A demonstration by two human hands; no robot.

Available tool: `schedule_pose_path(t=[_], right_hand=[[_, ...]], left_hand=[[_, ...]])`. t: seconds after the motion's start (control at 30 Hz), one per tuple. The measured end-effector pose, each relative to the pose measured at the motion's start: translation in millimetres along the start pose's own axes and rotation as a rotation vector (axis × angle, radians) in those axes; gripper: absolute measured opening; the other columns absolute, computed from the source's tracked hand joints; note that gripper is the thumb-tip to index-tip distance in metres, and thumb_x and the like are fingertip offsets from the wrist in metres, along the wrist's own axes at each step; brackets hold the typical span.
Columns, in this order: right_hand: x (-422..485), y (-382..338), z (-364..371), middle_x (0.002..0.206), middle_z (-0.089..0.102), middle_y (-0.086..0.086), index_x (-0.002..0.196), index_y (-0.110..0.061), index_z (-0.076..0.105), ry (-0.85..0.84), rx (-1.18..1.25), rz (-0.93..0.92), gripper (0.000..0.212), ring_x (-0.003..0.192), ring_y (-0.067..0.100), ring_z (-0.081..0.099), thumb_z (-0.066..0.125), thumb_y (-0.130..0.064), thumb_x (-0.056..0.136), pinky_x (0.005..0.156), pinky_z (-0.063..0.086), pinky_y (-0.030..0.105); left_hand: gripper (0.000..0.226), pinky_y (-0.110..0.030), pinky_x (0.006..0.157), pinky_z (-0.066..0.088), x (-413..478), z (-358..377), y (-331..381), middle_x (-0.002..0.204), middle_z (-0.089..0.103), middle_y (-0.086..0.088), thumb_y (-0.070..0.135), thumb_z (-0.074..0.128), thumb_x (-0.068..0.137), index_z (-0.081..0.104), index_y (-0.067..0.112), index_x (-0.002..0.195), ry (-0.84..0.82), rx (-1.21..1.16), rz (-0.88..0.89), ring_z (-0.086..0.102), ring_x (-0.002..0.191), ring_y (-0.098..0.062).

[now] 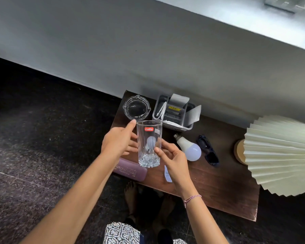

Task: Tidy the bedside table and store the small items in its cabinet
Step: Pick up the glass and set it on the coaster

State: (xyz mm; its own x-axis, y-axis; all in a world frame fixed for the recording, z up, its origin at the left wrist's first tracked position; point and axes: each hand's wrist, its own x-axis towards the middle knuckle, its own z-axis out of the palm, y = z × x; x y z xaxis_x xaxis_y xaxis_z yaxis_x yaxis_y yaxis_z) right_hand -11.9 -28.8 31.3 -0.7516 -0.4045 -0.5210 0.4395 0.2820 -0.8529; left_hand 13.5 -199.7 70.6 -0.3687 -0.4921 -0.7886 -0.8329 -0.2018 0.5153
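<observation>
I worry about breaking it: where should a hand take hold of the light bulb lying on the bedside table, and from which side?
Probably by its white tapered body, from above, fingers across its length. The light bulb lies on its side, screw base pointing toward the grey organiser, so that body faces up; the sunglasses lie close beside it, crowding a sideways approach.

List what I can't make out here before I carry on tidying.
Head view only.
Cabinet: out of sight beneath the table top.
Lamp base: mostly behind the pleated shade.
Purple case: print blurred, partly covered by the left forearm and glass.
Left hand: grip unclear, fingers distorted through the glass.
Organizer contents: too small to identify.
</observation>
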Motion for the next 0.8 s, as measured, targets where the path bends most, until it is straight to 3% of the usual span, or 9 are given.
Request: schedule_pose_path(t=[0.17, 0.37, 0.53, 0.67, 0.8], right_hand=[[10, -11, 10, 0.122, 0.064, -0.007, 0.117, -0.029, 0.062, -0.067, 0.026, -0.042, 0.040, 0.116, 0.008, 0.058, 0.072, -0.025, 0.078, 0.105, 0.043, 0.037], [24, -27, 16, 0.133, 0.057, -0.004, 0.130, -0.015, 0.054, -0.119, -0.026, -0.062, 0.049, 0.125, 0.005, 0.049, 0.068, -0.017, 0.084, 0.109, 0.040, 0.037], [35, -41, 29, 0.142, 0.047, -0.002, 0.141, -0.012, 0.039, -0.192, -0.065, -0.052, 0.053, 0.130, 0.005, 0.044, 0.057, -0.009, 0.091, 0.112, 0.034, 0.035], [50, -54, 41, 0.146, 0.043, 0.000, 0.141, -0.013, 0.038, -0.185, -0.115, -0.002, 0.049, 0.134, 0.009, 0.040, 0.049, -0.014, 0.093, 0.114, 0.031, 0.037], [64, -70, 46, 0.137, 0.052, 0.012, 0.123, -0.002, 0.056, -0.104, -0.167, -0.006, 0.045, 0.130, 0.023, 0.046, 0.041, -0.035, 0.097, 0.110, 0.035, 0.046]], left_hand=[[0.055, -0.034, 0.070, 0.056, 8, -24, 24, 0.063, 0.073, -0.010, 0.066, 0.056, 0.074, 0.067, 0.012, 0.079, -0.086, 0.112, 0.050, 0.072, 0.060, -0.020], [0.027, -0.034, 0.067, 0.059, 19, -35, 37, 0.064, 0.072, -0.014, 0.033, 0.061, 0.079, 0.066, 0.007, 0.085, -0.068, 0.140, 0.095, 0.072, 0.061, -0.023], [0.017, -0.031, 0.061, 0.059, 29, -41, 48, 0.066, 0.072, -0.015, 0.024, 0.062, 0.079, 0.066, 0.007, 0.076, -0.023, 0.177, 0.164, 0.072, 0.061, -0.022], [0.014, -0.037, 0.067, 0.060, 34, -44, 57, 0.062, 0.071, -0.012, 0.020, 0.066, 0.077, 0.067, 0.008, 0.070, 0.069, 0.187, 0.244, 0.072, 0.061, -0.020], [0.012, -0.039, 0.069, 0.060, 40, -47, 68, 0.061, 0.071, -0.012, 0.016, 0.068, 0.073, 0.067, 0.008, 0.065, 0.132, 0.215, 0.300, 0.072, 0.063, -0.021]])
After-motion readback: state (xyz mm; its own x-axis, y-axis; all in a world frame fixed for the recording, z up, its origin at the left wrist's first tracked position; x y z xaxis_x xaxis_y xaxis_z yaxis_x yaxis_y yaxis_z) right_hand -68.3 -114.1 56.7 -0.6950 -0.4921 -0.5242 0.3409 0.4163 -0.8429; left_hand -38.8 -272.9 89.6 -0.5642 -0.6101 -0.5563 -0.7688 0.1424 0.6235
